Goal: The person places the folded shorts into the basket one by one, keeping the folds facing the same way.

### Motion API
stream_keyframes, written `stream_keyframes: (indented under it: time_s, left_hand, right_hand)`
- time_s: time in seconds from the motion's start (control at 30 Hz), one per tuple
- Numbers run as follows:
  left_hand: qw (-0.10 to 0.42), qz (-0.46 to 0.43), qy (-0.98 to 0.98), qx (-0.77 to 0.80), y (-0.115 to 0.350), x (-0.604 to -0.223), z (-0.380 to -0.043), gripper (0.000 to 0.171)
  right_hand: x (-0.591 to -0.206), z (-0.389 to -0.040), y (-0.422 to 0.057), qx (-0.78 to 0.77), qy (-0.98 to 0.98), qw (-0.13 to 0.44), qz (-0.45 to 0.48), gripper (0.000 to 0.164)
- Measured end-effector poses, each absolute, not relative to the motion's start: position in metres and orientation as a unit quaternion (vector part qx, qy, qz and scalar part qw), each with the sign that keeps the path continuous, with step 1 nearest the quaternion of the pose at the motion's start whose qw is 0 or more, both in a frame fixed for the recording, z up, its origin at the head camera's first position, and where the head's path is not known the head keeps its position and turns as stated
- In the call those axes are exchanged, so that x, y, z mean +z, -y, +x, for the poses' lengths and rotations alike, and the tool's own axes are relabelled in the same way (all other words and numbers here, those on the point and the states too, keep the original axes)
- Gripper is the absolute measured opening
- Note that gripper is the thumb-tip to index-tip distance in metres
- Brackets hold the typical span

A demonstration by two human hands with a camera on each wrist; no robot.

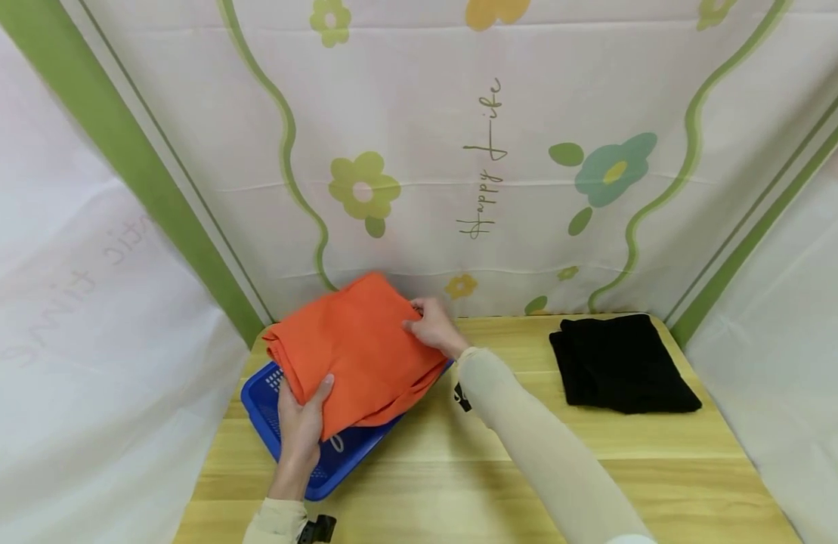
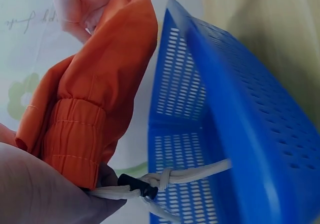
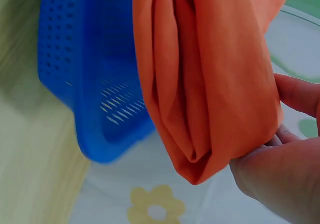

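A folded orange garment (image 1: 364,344) is held up over a blue plastic basket (image 1: 261,400), hiding much of its inside. My left hand (image 1: 300,423) grips the garment's near left edge, thumb on top. My right hand (image 1: 434,325) pinches its right edge, as the right wrist view shows with the layered folds (image 3: 200,109). In the left wrist view, a gathered elastic band (image 2: 75,134) lies by my left hand (image 2: 45,189). A white drawstring (image 2: 200,173) with a black cord lock (image 2: 138,185) hangs from there toward the basket.
A folded black garment (image 1: 626,366) lies at the right of the wooden table (image 1: 527,483). A white flower-print curtain (image 1: 419,113) hangs behind the table's back edge, with more white cloth at both sides. The basket stands angled on the left.
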State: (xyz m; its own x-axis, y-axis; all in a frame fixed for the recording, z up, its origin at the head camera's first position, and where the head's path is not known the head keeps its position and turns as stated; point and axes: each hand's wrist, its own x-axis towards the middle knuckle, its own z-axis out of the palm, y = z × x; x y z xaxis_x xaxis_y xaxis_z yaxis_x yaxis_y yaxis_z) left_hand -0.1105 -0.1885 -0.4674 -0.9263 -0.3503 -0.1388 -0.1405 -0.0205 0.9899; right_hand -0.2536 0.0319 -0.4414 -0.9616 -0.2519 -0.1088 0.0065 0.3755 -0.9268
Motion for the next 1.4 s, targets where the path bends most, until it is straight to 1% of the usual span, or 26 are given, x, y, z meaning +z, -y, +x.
stream_keyframes:
  time_s: [0.1, 0.37, 0.53, 0.63, 0.77, 0.87, 1.03, 1.13, 1.27, 1.33, 1.4]
  left_hand:
    - [0.08, 0.187, 0.699, -0.686, 0.19, -0.476, -0.108, 0.073]
    - [0.103, 0.209, 0.697, -0.678, 0.189, -0.497, -0.105, 0.071]
    - [0.116, 0.22, 0.7, -0.669, 0.19, -0.51, -0.106, 0.073]
    - [0.119, 0.225, 0.702, -0.665, 0.19, -0.517, -0.108, 0.069]
    - [0.12, 0.242, 0.712, -0.648, 0.19, -0.525, -0.11, 0.063]
    - [0.112, 0.255, 0.713, -0.644, 0.191, -0.53, -0.111, 0.064]
    - [0.096, 0.273, 0.704, -0.648, 0.194, -0.536, -0.112, 0.076]
    - [0.087, 0.286, 0.701, -0.647, 0.194, -0.541, -0.113, 0.073]
    - [0.072, 0.297, 0.706, -0.639, 0.194, -0.546, -0.115, 0.062]
    - [0.065, 0.296, 0.713, -0.633, 0.193, -0.546, -0.115, 0.062]
    - [0.05, 0.292, 0.715, -0.633, 0.193, -0.546, -0.115, 0.066]
  right_hand:
    - [-0.453, -0.254, -0.026, -0.554, -0.82, 0.119, -0.078, 0.032]
    - [-0.483, -0.253, -0.021, -0.532, -0.836, 0.109, -0.083, 0.04]
    - [-0.495, -0.252, -0.02, -0.512, -0.846, 0.13, -0.075, 0.042]
    - [-0.5, -0.251, -0.017, -0.498, -0.854, 0.129, -0.076, 0.042]
    - [-0.506, -0.25, -0.011, -0.461, -0.876, 0.111, -0.082, 0.042]
    - [-0.51, -0.248, -0.006, -0.442, -0.887, 0.106, -0.084, 0.042]
    - [-0.52, -0.243, -0.001, -0.42, -0.897, 0.094, -0.106, 0.044]
    - [-0.525, -0.241, 0.001, -0.41, -0.902, 0.072, -0.115, 0.044]
    - [-0.531, -0.238, 0.004, -0.391, -0.912, 0.047, -0.117, 0.045]
    - [-0.534, -0.236, 0.005, -0.37, -0.919, 0.032, -0.13, 0.046]
    - [-0.537, -0.235, 0.005, -0.344, -0.927, 0.019, -0.151, 0.045]
